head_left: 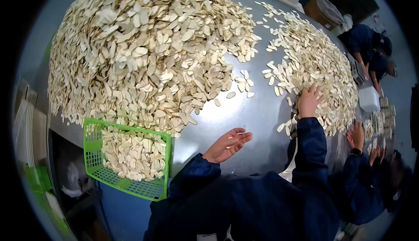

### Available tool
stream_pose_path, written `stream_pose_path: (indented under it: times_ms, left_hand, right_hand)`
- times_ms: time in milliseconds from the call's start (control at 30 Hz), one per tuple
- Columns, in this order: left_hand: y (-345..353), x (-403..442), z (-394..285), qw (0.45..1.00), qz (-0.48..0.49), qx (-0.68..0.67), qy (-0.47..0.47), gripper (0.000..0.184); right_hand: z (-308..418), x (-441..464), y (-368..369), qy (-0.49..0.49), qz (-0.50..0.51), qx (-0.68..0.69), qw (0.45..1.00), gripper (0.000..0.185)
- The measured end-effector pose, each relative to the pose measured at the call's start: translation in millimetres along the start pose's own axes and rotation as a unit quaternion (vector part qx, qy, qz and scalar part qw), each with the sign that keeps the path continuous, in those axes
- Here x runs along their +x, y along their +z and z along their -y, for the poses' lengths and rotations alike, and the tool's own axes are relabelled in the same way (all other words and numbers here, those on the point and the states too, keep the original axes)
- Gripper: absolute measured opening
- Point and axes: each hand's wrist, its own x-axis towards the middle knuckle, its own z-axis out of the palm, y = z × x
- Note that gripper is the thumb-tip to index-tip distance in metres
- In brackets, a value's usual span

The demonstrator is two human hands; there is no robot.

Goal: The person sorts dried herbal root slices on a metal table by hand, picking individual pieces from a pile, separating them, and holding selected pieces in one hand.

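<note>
Green basket, left of your left hand: part-filled with pale slices. Large heap of slices, beyond that hand and to its left. White tag, below the same hand (print too small to read). Your left hand: half open, fingers loosely bent, over the metal table. Your right hand: fingers spread, touching the smaller heap, which extends beyond it and to its right. Brown box, far beyond the right hand: marking illegible.

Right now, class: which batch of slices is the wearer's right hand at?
The right pile; the larger left pile and basketed slices lie away from the right hand.
</note>
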Motion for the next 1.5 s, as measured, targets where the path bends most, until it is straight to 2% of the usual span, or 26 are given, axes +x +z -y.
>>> stream_pose_path:
  times_ms: [100, 133, 167, 200, 233, 267, 333, 400, 500, 600, 633, 733, 833, 967, 1067, 1167, 1300, 1400, 1433, 1500]
  left_hand:
    - [-21.8, 3.3, -0.4, 0.998, 0.042, -0.012, -0.036, 0.027]
    - [-29.3, 4.3, -0.4, 0.997, 0.06, -0.014, -0.048, 0.026]
    - [-23.4, 2.3, -1.5, 0.999, 0.018, 0.012, -0.044, 0.022]
    - [-24.5, 3.0, -0.9, 0.999, 0.029, 0.006, -0.036, 0.021]
    - [-27.1, 4.6, 0.0, 0.999, 0.041, 0.001, -0.028, 0.021]
    - [-28.1, 5.6, 0.6, 0.998, 0.052, -0.004, -0.021, 0.02]
    - [-25.8, 6.5, 0.9, 0.999, 0.052, -0.011, -0.004, 0.019]
    - [-28.2, 7.6, 1.8, 0.997, 0.072, -0.03, 0.004, 0.019]
    - [-25.5, 7.8, 0.4, 0.997, 0.069, -0.022, 0.001, 0.019]
    - [-24.9, 8.4, 0.4, 0.997, 0.071, -0.019, 0.0, 0.019]
    - [-23.3, 7.8, -0.2, 0.998, 0.065, -0.01, 0.002, 0.02]
    - [-23.9, 8.1, 0.3, 0.998, 0.067, -0.015, 0.003, 0.02]
    - [-26.8, 8.6, -0.8, 0.997, 0.073, -0.019, -0.005, 0.02]
    - [-25.0, 7.1, -2.0, 0.998, 0.065, -0.014, -0.005, 0.02]
    - [-25.6, 6.6, -0.6, 0.998, 0.064, -0.019, 0.0, 0.02]
    - [-22.9, 5.6, -1.4, 0.998, 0.067, -0.017, 0.004, 0.02]
    - [-24.5, 6.9, -0.7, 0.998, 0.066, -0.014, -0.001, 0.02]
    - [-23.7, 7.6, -0.9, 0.997, 0.073, -0.013, -0.001, 0.02]
    - [-23.1, 7.3, -1.2, 0.997, 0.073, -0.01, 0.0, 0.02]
    - [-23.3, 7.3, -1.3, 0.997, 0.077, -0.01, 0.001, 0.02]
  right_hand:
    - [35.5, 28.1, -18.2, -0.057, -0.043, 0.169, 0.983, 0.024]
    - [59.1, 35.1, -35.3, -0.093, -0.006, 0.309, 0.946, 0.029]
    - [84.9, 41.5, -29.0, -0.171, -0.027, 0.422, 0.89, 0.031]
    - [115.8, 42.1, -52.0, -0.198, 0.047, 0.557, 0.805, 0.031]
    - [141.1, 46.2, -61.9, -0.275, 0.063, 0.559, 0.779, 0.03]
    - [163.5, 50.7, -77.3, -0.323, 0.112, 0.529, 0.777, 0.031]
    - [199.0, 58.5, -83.2, -0.342, 0.131, 0.543, 0.756, 0.036]
    - [219.8, 60.3, -83.2, -0.373, 0.057, 0.525, 0.763, 0.041]
    - [215.2, 58.2, -85.7, -0.532, 0.073, 0.453, 0.712, 0.043]
    - [183.3, 67.6, -101.3, -0.479, 0.238, 0.513, 0.671, 0.042]
    - [172.4, 70.0, -97.8, -0.414, 0.225, 0.552, 0.687, 0.041]
    - [151.0, 81.3, -85.1, -0.275, 0.221, 0.477, 0.805, 0.028]
    - [158.4, 61.9, -81.9, -0.222, 0.304, 0.494, 0.784, 0.023]
    - [183.7, 26.6, -78.5, -0.281, 0.099, 0.405, 0.865, 0.022]
    - [189.7, 19.7, -63.2, -0.273, 0.076, 0.438, 0.853, 0.022]
    - [176.4, 20.1, -58.7, -0.222, 0.148, 0.53, 0.805, 0.02]
    - [149.9, 23.3, -54.7, -0.077, 0.293, 0.593, 0.746, 0.016]
    - [146.3, 21.2, -46.9, -0.099, 0.225, 0.575, 0.78, 0.014]
    - [146.6, 17.8, -51.2, -0.144, 0.161, 0.559, 0.801, 0.013]
    - [152.0, 16.6, -63.3, -0.23, 0.112, 0.502, 0.826, 0.013]
